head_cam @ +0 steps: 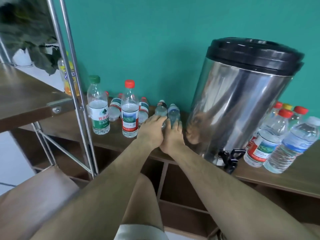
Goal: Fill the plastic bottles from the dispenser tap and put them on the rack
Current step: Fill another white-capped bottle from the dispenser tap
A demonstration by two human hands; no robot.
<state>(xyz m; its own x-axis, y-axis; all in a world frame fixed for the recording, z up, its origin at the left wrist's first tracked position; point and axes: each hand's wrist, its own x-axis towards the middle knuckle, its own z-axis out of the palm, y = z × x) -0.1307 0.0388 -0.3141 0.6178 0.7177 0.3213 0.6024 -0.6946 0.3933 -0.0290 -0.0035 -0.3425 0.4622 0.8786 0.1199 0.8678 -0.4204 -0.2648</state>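
You are looking at a plain indoor room with a small drinks corner. A painted teal wall (138, 40) backs a low wooden counter (294, 174) with open compartments. On it stand a steel dispenser (242, 104) and many plastic bottles (129, 111). A metal-framed rack (72, 84) beside it holds a potted plant (34, 40).
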